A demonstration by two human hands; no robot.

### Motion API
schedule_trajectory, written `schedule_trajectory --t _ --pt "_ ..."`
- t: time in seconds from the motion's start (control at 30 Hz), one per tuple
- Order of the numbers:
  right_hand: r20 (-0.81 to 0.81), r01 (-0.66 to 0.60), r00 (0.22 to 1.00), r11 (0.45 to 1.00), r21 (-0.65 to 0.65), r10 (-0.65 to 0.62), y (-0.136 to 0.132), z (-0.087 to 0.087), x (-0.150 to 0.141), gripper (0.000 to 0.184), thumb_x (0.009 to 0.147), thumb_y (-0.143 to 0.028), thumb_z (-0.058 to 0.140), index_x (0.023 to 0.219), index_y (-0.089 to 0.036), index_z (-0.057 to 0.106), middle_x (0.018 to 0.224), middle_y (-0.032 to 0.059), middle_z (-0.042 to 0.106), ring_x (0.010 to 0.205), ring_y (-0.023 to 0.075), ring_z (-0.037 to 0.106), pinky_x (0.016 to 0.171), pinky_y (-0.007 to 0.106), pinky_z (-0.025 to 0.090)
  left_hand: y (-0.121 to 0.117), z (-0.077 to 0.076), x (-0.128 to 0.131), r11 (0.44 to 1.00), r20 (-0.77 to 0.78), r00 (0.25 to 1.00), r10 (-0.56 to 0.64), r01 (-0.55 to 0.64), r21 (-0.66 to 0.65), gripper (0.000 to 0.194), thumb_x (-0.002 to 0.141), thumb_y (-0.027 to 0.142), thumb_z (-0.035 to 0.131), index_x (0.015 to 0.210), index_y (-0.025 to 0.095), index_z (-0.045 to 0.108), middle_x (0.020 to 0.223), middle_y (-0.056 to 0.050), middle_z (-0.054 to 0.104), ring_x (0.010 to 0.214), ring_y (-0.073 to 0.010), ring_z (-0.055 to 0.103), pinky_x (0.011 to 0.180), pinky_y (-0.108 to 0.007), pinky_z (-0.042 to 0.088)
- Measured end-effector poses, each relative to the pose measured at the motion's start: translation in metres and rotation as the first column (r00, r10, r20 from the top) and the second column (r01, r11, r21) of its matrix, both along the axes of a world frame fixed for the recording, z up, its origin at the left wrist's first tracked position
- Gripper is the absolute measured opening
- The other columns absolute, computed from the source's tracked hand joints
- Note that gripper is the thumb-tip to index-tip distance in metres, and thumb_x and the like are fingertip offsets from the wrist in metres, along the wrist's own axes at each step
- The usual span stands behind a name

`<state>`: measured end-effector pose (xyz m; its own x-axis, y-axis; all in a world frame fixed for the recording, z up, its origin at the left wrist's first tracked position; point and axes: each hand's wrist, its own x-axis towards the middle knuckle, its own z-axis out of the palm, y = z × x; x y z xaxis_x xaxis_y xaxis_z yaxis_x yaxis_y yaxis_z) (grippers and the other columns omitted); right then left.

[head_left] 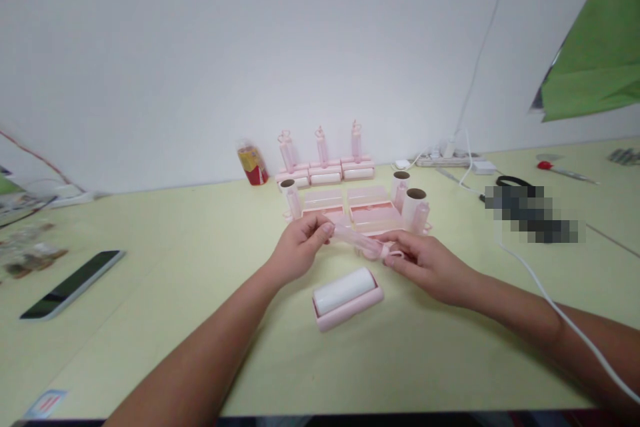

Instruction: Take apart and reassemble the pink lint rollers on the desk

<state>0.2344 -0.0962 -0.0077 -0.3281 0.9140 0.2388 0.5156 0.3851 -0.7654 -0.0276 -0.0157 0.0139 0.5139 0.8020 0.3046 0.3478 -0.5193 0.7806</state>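
Between my two hands is a translucent pink tube-shaped handle (pixel 356 239) with a small pale loop at its right end. My left hand (pixel 305 243) pinches its left end between thumb and fingers. Around the loop end close the fingers of my right hand (pixel 425 263). Just below, on the table, lies a pink lint roller case (pixel 350 307) with a white roll (pixel 345 290) set in it, slightly slanted. Behind my hands, two open pink cases (pixel 375 213) sit side by side, partly hidden by my fingers.
White rolls with brown cores (pixel 411 212) stand beside the cases with more pink handles. A row of pink rollers (pixel 326 178) and a red-yellow packet (pixel 253 165) stand by the wall. A phone (pixel 73 285) lies left; a white cable (pixel 555 310) crosses my right arm.
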Motion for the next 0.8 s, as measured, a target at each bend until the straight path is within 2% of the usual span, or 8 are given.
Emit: schedule_trajectory --t 0.13,0.27,0.37,0.47,0.57,0.67,0.73,0.8 --pt "-0.086 -0.020 0.996 0.997 -0.072 0.013 0.001 0.000 -0.002 0.027 0.095 -0.034 0.048 0.096 -0.016 0.068 0.070 0.0015 0.060 0.062 0.0139 0.052 0.059 0.025 0.039 0.001 0.001 0.000 0.996 0.039 0.999 0.030 -0.026 -0.082 0.034 0.093 0.045 0.051 0.079 0.015 0.057 0.072 -0.001 0.060 0.069 -0.0133 0.056 0.068 -0.026 0.045" --pt "-0.258 -0.048 0.966 0.983 -0.178 0.000 0.001 -0.002 -0.004 0.036 0.092 -0.045 0.054 0.111 -0.015 0.063 0.084 0.0042 0.064 0.065 0.0139 0.054 0.058 0.024 0.041 -0.009 0.002 0.011 0.978 0.194 0.980 0.042 -0.002 -0.206 0.032 0.092 0.046 0.053 0.083 0.016 0.053 0.064 -0.001 0.060 0.059 -0.0123 0.055 0.061 -0.025 0.045" --pt "-0.237 -0.073 0.971 0.981 -0.181 0.029 0.001 -0.002 -0.005 0.036 0.092 -0.049 0.052 0.100 -0.015 0.063 0.079 0.0029 0.062 0.061 0.0124 0.052 0.056 0.024 0.040 -0.015 0.002 0.017 0.967 0.252 0.964 0.089 -0.023 -0.253 0.031 0.093 0.046 0.050 0.087 0.016 0.052 0.067 -0.002 0.062 0.059 -0.0130 0.057 0.059 -0.026 0.046" --pt "-0.193 -0.062 0.981 0.983 -0.174 0.028 0.000 -0.003 -0.004 0.038 0.095 -0.050 0.048 0.080 -0.016 0.057 0.063 -0.0014 0.054 0.052 0.0104 0.046 0.050 0.023 0.035 -0.019 0.004 0.018 0.986 0.102 0.982 0.158 -0.152 -0.066 0.031 0.095 0.043 0.044 0.091 0.016 0.057 0.078 -0.005 0.065 0.071 -0.0171 0.061 0.066 -0.031 0.049" --pt "-0.156 -0.050 0.987 0.985 -0.165 0.024 -0.003 -0.004 -0.006 0.043 0.096 -0.051 0.045 0.069 -0.018 0.050 0.056 -0.0031 0.050 0.050 0.0102 0.044 0.050 0.023 0.033 -0.029 0.011 0.020 0.905 -0.095 0.965 0.243 -0.191 0.379 0.025 0.096 0.034 0.045 0.104 0.017 0.061 0.104 -0.010 0.067 0.100 -0.0230 0.060 0.090 -0.039 0.045" --pt "-0.186 -0.096 0.981 0.975 -0.201 0.058 -0.006 -0.004 -0.010 0.048 0.095 -0.056 0.043 0.064 -0.019 0.046 0.051 -0.0038 0.047 0.048 0.0101 0.041 0.048 0.023 0.031 -0.048 0.021 0.029 0.801 -0.314 0.938 0.151 0.070 0.595 0.026 0.094 0.030 0.047 0.112 0.017 0.060 0.114 -0.011 0.065 0.111 -0.0258 0.055 0.100 -0.044 0.036" --pt "-0.232 -0.160 0.968 0.955 -0.250 0.101 -0.010 -0.002 -0.013 0.052 0.094 -0.059 0.042 0.061 -0.019 0.045 0.049 -0.0037 0.046 0.045 0.0100 0.039 0.047 0.024 0.030 -0.059 0.026 0.037 0.779 -0.476 0.877 0.064 0.255 0.573 0.026 0.095 0.031 0.045 0.112 0.018 0.061 0.108 -0.011 0.066 0.103 -0.0250 0.057 0.097 -0.044 0.036" --pt "-0.268 -0.215 0.954 0.931 -0.296 0.135 -0.012 0.000 -0.016 0.055 0.094 -0.062 0.040 0.059 -0.019 0.044 0.046 -0.0035 0.045 0.043 0.0099 0.038 0.045 0.024 0.029 -0.067 0.028 0.043 0.779 -0.576 0.817 0.037 0.337 0.528 0.028 0.096 0.033 0.042 0.111 0.018 0.061 0.101 -0.011 0.066 0.095 -0.0240 0.058 0.090 -0.042 0.039"
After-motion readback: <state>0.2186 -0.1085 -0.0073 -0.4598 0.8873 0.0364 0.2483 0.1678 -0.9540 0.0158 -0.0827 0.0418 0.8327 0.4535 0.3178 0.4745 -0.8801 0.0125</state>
